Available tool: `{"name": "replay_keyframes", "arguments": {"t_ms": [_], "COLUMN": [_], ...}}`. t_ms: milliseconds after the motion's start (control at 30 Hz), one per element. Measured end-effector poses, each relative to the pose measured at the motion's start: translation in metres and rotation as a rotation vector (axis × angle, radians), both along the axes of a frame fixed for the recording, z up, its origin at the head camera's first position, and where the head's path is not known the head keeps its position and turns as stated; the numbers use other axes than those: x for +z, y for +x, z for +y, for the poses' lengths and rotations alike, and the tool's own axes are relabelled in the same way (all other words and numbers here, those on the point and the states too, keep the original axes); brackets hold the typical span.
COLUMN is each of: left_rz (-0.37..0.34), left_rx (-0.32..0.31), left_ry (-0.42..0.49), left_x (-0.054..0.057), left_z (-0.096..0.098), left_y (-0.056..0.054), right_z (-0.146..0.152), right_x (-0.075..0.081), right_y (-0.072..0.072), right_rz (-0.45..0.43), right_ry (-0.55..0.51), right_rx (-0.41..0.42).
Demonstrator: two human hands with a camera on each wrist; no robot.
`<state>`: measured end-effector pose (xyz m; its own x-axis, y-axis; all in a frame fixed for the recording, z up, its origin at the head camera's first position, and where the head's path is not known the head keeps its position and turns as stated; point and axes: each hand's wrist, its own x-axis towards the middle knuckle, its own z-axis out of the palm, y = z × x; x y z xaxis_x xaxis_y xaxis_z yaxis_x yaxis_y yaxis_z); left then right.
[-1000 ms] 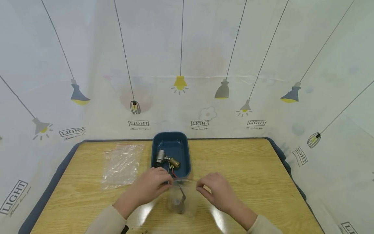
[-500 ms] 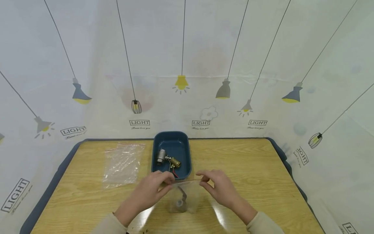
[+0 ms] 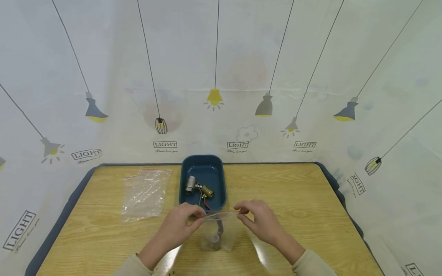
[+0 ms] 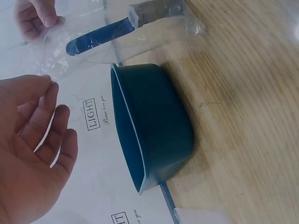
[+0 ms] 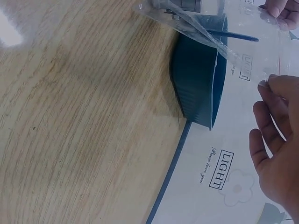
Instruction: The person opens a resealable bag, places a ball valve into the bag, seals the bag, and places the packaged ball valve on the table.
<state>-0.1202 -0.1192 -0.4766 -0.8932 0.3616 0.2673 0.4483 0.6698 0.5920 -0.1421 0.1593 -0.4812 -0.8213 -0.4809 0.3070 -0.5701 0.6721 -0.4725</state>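
Observation:
Between my hands stands a clear zip bag (image 3: 228,234) with a ball valve inside. The valve shows a grey metal body (image 4: 145,13) at the bottom of the bag and a blue lever handle (image 4: 100,37) pointing up. My left hand (image 3: 180,223) pinches the bag's left top corner between thumb and forefinger. At the opposite top corner, my right hand (image 3: 259,221) pinches the film the same way, its other fingers loosely bent, as the right wrist view shows. The bag's mouth gapes slightly between the two pinches.
Just beyond the bag is a blue tray (image 3: 207,168) holding a silver valve (image 3: 190,184) and a brass valve (image 3: 207,191) with a red handle. Flat clear zip bags (image 3: 145,195) lie to its left on the wooden table (image 3: 283,188). A printed cloth (image 3: 193,126) hangs behind.
My right hand has shifted slightly right, and the bag's top edge is stretched wider. Its mouth looked flat half a second ago and now gapes a little. The valve stays inside.

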Motion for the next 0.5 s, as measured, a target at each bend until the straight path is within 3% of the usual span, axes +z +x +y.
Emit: {"name": "replay_keyframes", "arguments": {"t_ms": [133,333,500], "left_rz": [0.018,0.071,0.124], "left_rx": [0.018,0.008,-0.043], "left_ry": [-0.020,-0.006,0.036], "left_x": [0.000,-0.002,-0.003], "left_z": [0.003,0.007,0.009], "left_y": [0.001,0.001,0.002], "right_z": [-0.001,-0.014,-0.034], "right_x": [-0.001,0.005,0.016], "right_y": [-0.001,-0.003,-0.004], "right_rz": [-0.002,0.102,0.056], "right_ry": [-0.003,0.009,0.106], "right_rx": [0.007,0.065,0.128]}}
